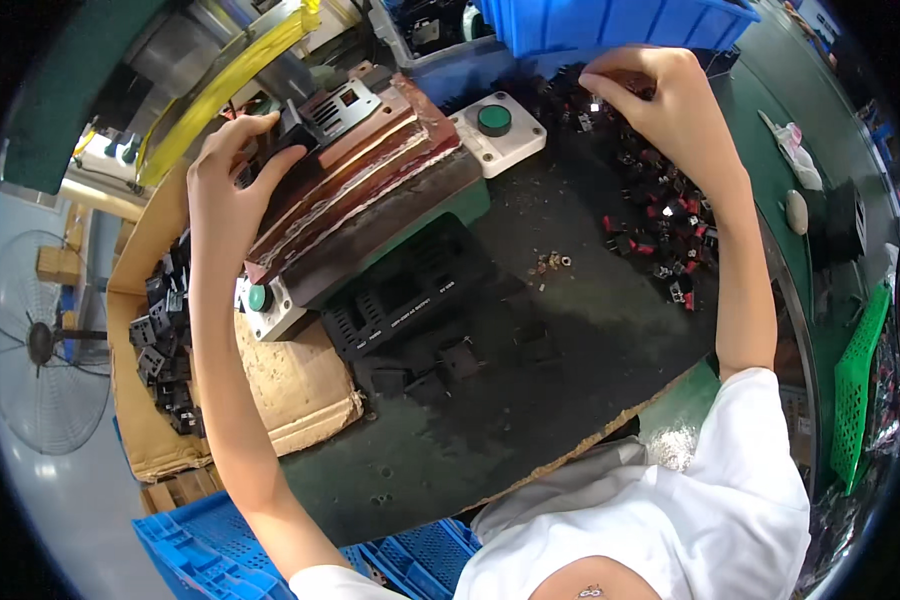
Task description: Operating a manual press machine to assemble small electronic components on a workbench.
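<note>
My left hand (232,170) is closed at the top of a layered brown block (370,165), with a small black plastic part (296,130) between thumb and fingers. That part sits beside a metal plate with cut-outs (345,110) on the block. Over at the far right, my right hand (660,85) has thumb and fingertips curled together above a heap of small black-and-red components (660,215). Whatever it pinches is too small to make out. A black slotted panel (400,285) leans near the block's front side.
Two green push buttons, one in a far white box (495,130) and one in a near white box (270,308), flank the block. A cardboard box (160,450) of black parts stands left. Loose black pieces (460,357) and small brass bits (552,262) lie on the dark bench.
</note>
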`<state>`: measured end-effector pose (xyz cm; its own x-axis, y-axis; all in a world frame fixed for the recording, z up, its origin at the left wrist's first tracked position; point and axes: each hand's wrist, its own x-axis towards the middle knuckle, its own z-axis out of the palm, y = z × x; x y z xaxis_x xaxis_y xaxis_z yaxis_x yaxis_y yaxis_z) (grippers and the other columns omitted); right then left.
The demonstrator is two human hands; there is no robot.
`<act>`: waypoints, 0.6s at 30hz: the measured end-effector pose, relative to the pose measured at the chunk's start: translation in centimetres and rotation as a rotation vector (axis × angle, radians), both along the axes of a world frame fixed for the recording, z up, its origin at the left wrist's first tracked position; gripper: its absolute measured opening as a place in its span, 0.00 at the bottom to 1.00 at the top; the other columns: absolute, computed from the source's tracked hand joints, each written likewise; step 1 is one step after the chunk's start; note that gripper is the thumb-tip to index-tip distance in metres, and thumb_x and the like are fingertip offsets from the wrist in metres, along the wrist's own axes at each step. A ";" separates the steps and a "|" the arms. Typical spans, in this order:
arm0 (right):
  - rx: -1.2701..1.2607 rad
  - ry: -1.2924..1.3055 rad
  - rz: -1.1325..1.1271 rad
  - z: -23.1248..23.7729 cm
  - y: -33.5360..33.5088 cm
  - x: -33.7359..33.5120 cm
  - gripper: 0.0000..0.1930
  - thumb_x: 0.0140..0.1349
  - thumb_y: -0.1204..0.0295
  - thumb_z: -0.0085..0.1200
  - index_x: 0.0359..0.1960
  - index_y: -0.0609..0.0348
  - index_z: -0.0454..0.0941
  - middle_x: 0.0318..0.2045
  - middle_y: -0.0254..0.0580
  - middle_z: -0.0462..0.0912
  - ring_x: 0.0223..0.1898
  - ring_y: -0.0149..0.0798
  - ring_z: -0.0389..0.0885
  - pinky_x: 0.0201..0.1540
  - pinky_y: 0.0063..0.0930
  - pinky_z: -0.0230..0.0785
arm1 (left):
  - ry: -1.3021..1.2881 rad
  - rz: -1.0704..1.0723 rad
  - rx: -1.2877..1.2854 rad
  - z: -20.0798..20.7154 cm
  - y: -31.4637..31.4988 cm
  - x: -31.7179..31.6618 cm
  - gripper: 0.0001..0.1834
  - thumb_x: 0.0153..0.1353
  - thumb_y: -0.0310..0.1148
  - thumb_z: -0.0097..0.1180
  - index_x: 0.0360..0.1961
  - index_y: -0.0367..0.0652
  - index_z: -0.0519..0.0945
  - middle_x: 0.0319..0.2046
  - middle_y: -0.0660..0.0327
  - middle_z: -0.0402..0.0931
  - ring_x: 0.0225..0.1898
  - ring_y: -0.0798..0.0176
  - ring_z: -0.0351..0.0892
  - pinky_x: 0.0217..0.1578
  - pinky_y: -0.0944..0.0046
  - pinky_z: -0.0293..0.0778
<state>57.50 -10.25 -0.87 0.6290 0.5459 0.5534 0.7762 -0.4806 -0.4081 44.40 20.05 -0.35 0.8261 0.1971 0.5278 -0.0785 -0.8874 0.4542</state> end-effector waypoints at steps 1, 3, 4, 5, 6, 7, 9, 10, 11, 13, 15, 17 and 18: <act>-0.002 0.001 -0.006 -0.4 -0.3 0.5 0.07 0.50 0.74 0.55 0.28 0.66 0.78 0.23 0.41 0.80 0.24 0.31 0.77 0.31 0.21 0.68 | -0.054 0.025 0.161 0.0 0.0 -0.1 0.17 0.43 0.28 0.64 0.37 0.38 0.76 0.35 0.56 0.74 0.35 0.63 0.74 0.38 0.68 0.71; -0.068 -0.072 -0.032 -1.5 -0.9 1.9 0.07 0.50 0.73 0.55 0.27 0.66 0.78 0.23 0.42 0.80 0.24 0.33 0.77 0.30 0.22 0.69 | -0.016 0.021 0.183 0.1 0.0 -0.5 0.16 0.45 0.30 0.62 0.37 0.40 0.76 0.39 0.55 0.74 0.41 0.59 0.72 0.43 0.65 0.68; -0.085 -0.053 -0.021 -1.8 -1.3 2.0 0.07 0.48 0.73 0.56 0.27 0.66 0.78 0.22 0.43 0.80 0.24 0.36 0.78 0.30 0.23 0.69 | 0.007 0.018 0.219 0.1 -0.2 -0.7 0.15 0.47 0.30 0.61 0.37 0.40 0.76 0.40 0.56 0.73 0.42 0.58 0.72 0.44 0.64 0.66; -0.090 -0.051 -0.022 -1.8 -1.4 1.9 0.07 0.48 0.73 0.56 0.27 0.66 0.78 0.22 0.43 0.80 0.24 0.36 0.78 0.30 0.23 0.69 | 0.034 0.016 0.252 -0.2 -0.1 -0.9 0.14 0.48 0.31 0.59 0.38 0.41 0.76 0.41 0.57 0.73 0.43 0.58 0.71 0.45 0.64 0.65; -0.207 0.023 -0.002 -1.8 -1.5 1.6 0.08 0.47 0.73 0.56 0.27 0.66 0.78 0.22 0.43 0.80 0.24 0.36 0.78 0.30 0.23 0.69 | 0.037 0.001 0.279 -0.2 -0.1 -0.9 0.12 0.51 0.32 0.57 0.38 0.41 0.76 0.41 0.57 0.73 0.44 0.56 0.70 0.46 0.62 0.63; -0.324 0.097 0.018 -1.7 -1.7 1.1 0.08 0.45 0.73 0.57 0.26 0.65 0.78 0.22 0.43 0.80 0.24 0.36 0.78 0.29 0.24 0.69 | 0.038 -0.001 0.274 -0.3 -0.1 -0.9 0.12 0.51 0.32 0.57 0.38 0.41 0.76 0.41 0.57 0.73 0.44 0.56 0.70 0.46 0.62 0.63; -0.349 0.182 0.048 -1.3 -1.9 0.0 0.08 0.42 0.74 0.57 0.25 0.65 0.78 0.21 0.44 0.79 0.25 0.37 0.79 0.29 0.25 0.69 | -0.009 0.044 0.474 0.2 -0.4 -1.1 0.12 0.51 0.33 0.56 0.38 0.42 0.76 0.39 0.59 0.74 0.44 0.57 0.70 0.45 0.63 0.63; -0.501 0.285 0.116 -1.0 -1.8 -0.2 0.08 0.42 0.74 0.57 0.26 0.65 0.77 0.21 0.44 0.79 0.25 0.37 0.78 0.30 0.26 0.70 | -0.098 0.085 0.630 0.1 -1.1 -1.4 0.13 0.49 0.34 0.58 0.36 0.43 0.77 0.36 0.60 0.75 0.41 0.56 0.71 0.41 0.63 0.65; -0.656 0.389 0.177 -1.0 -1.9 -0.5 0.09 0.41 0.75 0.57 0.26 0.65 0.77 0.21 0.44 0.78 0.25 0.38 0.78 0.30 0.27 0.70 | -0.098 0.078 0.623 -0.4 -2.1 -1.7 0.13 0.49 0.34 0.58 0.36 0.43 0.77 0.36 0.60 0.75 0.41 0.56 0.71 0.41 0.63 0.65; -0.702 0.385 0.201 -1.5 -1.9 -0.6 0.11 0.39 0.76 0.58 0.27 0.66 0.77 0.22 0.45 0.78 0.27 0.39 0.78 0.31 0.28 0.70 | -0.241 -0.102 0.536 -1.0 -4.6 -3.0 0.13 0.45 0.34 0.61 0.33 0.41 0.77 0.35 0.59 0.74 0.36 0.57 0.72 0.37 0.62 0.66; -0.708 0.320 0.296 -2.1 -1.5 -0.4 0.11 0.37 0.77 0.60 0.27 0.66 0.76 0.24 0.45 0.78 0.28 0.41 0.78 0.32 0.30 0.70 | -0.160 -0.385 0.606 -0.2 -8.0 -5.0 0.14 0.41 0.32 0.63 0.31 0.40 0.76 0.32 0.58 0.73 0.31 0.59 0.73 0.33 0.63 0.67; -0.698 0.330 0.276 -2.3 -1.4 -0.7 0.11 0.36 0.79 0.60 0.25 0.66 0.76 0.25 0.46 0.78 0.30 0.42 0.77 0.33 0.31 0.69 | -0.138 -0.658 0.555 -1.7 -10.5 -5.2 0.14 0.42 0.29 0.59 0.33 0.37 0.75 0.33 0.58 0.72 0.32 0.61 0.72 0.32 0.67 0.68; -0.742 0.379 0.293 -2.8 -1.5 -0.4 0.11 0.35 0.79 0.60 0.25 0.66 0.76 0.24 0.46 0.78 0.29 0.42 0.78 0.32 0.31 0.69 | 0.133 -0.692 0.546 -1.6 -12.1 -5.2 0.17 0.41 0.27 0.56 0.36 0.36 0.74 0.35 0.56 0.72 0.36 0.60 0.72 0.35 0.65 0.69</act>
